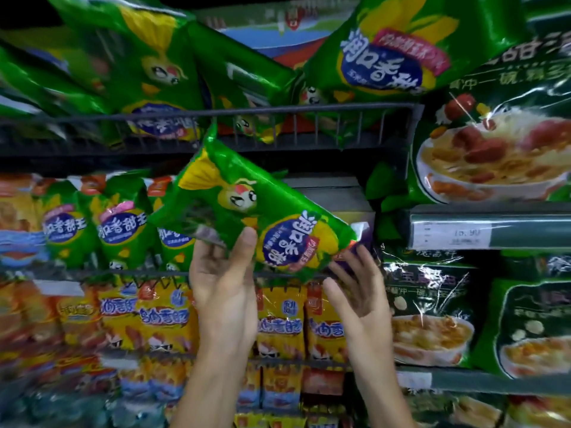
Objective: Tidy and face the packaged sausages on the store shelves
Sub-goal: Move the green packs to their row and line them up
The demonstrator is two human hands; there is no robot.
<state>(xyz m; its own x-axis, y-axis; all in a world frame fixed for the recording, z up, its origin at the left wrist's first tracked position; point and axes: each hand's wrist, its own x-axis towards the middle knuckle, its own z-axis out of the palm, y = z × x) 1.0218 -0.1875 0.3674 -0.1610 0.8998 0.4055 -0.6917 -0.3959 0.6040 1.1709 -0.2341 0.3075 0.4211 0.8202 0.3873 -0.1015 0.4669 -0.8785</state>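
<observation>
A green sausage pack (247, 208) sits tilted in the middle of the view, held up in front of the shelves, its top corner pointing up toward the wire rail (216, 114) of the upper shelf and its blue label turned sideways toward the lower right. The left hand (221, 273) grasps it from below: the thumb (245, 248) presses flat on the front face just left of the blue label, while the other fingers go behind the pack's lower left edge, so the pack is pinched between thumb and fingers. The right hand (355, 291) is at the pack's lower right corner, palm turned toward it, fingers spread and nearly straight; the fingertips reach the corner from behind and beneath, and whether they actually touch the film cannot be told. It grips nothing.

Above the rail, more green packs (148, 72) lie leaning at untidy angles, one large one (392, 50) at the right with its label facing out. On the middle shelf to the left of the held pack, a row of smaller green packs (120, 223) stands upright behind a wire front. Below the hands, yellow packs (281, 322) stand in a row. On the right, dark green bags showing a bowl of food (491, 149) fill the shelves, with a price tag (451, 234) on the shelf edge between them.
</observation>
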